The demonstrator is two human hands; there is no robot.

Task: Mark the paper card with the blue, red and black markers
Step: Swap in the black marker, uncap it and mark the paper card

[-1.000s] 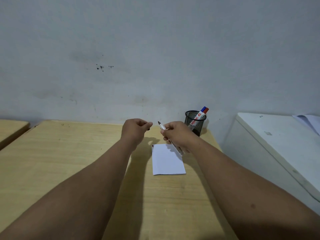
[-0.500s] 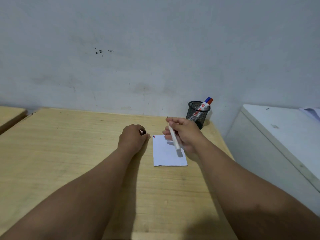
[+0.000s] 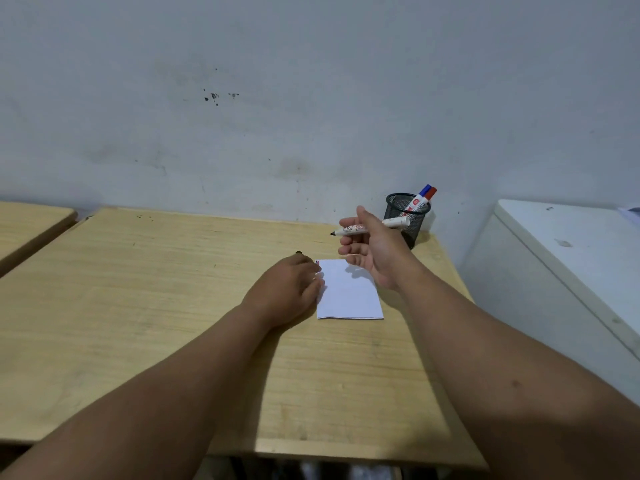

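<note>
The paper card [image 3: 349, 292] lies flat on the bench [image 3: 138, 306]. Your left hand [image 3: 289, 289], curled, presses its left edge; your right hand [image 3: 372, 251] pinches the uncapped black marker [image 3: 367, 228] above it. 2 markers [image 3: 425, 195] stand in the mesh cup [image 3: 410, 220].

My left hand [image 3: 291, 285] covers the paper card's [image 3: 349, 292] left edge and hides most of the black cap [image 3: 298, 252]. Marker [image 3: 369, 227] print unreadable. Red mark at card's far-left corner too small to read.
</note>
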